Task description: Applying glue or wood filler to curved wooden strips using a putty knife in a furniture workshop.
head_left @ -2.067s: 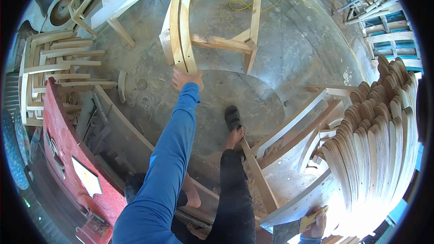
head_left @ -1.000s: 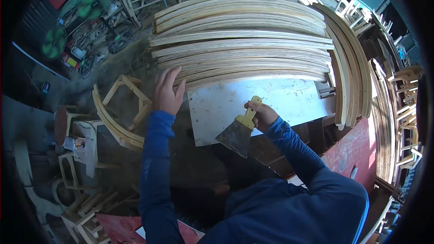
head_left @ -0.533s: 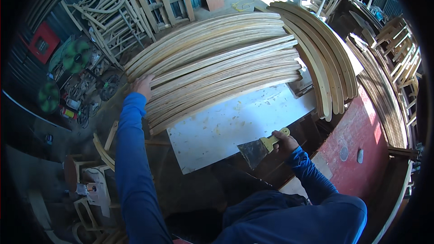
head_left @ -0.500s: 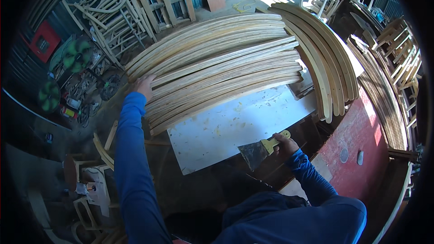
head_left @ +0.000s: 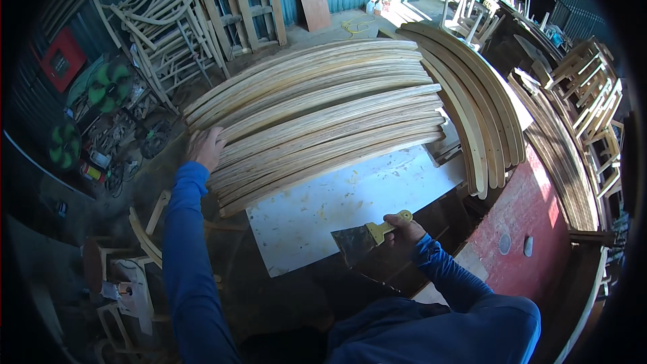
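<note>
My left hand (head_left: pixel 207 148) is at the left end of a curved wooden slat (head_left: pixel 330 106), its fingers closed around that end. This slat lies along the far side of a near group of similar slats (head_left: pixel 337 140), stacked side by side. Beyond it, across a narrow dark gap, rests a far group of curved slats (head_left: pixel 303 67). My right hand (head_left: pixel 406 233) grips a wide putty knife (head_left: pixel 355 243) by its yellow handle, the dark, stained blade pointing left over the near edge of a white board (head_left: pixel 303 229). The board lies under the slats and carries yellowish smears.
More curved wooden pieces (head_left: pixel 482 114) stand at the right, beside a red surface (head_left: pixel 509 222). Chair frames (head_left: pixel 596 108) are piled at the far right. On the left are green fans (head_left: pixel 108 87), a red box (head_left: pixel 63 61) and a heap of bent frames (head_left: pixel 162 20).
The view has shifted, so the scene sits lower. The slat at my left hand has come nearer, against the near group. The putty knife has moved slightly left with my right hand.
</note>
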Tool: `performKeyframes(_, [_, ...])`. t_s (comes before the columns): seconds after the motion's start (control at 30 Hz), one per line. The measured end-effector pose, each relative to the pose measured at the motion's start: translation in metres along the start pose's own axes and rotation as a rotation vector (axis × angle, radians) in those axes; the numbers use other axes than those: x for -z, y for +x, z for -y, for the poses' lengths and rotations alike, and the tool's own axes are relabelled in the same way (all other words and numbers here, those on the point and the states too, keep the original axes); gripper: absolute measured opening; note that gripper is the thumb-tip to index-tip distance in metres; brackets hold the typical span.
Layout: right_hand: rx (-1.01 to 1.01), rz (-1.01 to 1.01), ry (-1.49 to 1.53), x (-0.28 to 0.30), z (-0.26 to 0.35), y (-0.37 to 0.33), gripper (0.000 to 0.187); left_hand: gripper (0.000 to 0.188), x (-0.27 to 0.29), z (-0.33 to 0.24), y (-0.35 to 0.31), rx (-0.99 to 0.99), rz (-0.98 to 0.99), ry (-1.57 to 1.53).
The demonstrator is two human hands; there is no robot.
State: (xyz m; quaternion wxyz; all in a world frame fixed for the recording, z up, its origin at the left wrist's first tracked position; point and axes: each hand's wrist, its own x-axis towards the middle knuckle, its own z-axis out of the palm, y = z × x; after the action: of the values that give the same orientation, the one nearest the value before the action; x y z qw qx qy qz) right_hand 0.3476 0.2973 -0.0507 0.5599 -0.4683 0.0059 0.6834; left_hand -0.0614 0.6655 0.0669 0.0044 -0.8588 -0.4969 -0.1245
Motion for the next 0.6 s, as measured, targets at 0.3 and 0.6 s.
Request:
performKeyframes(0.3, [-0.014, -0.008, -0.087, -0.009, -0.006, 0.003, 0.022, 0.034, 0.087, -0.074, -0.025, -0.234, -0.433, 0.009])
performKeyframes(0.6, [0.055, 0.127, -0.094, -0.011, -0.013, -0.004, 0.022, 0.031, 0.092, -0.134, -0.212, 0.175, -0.536, -0.250])
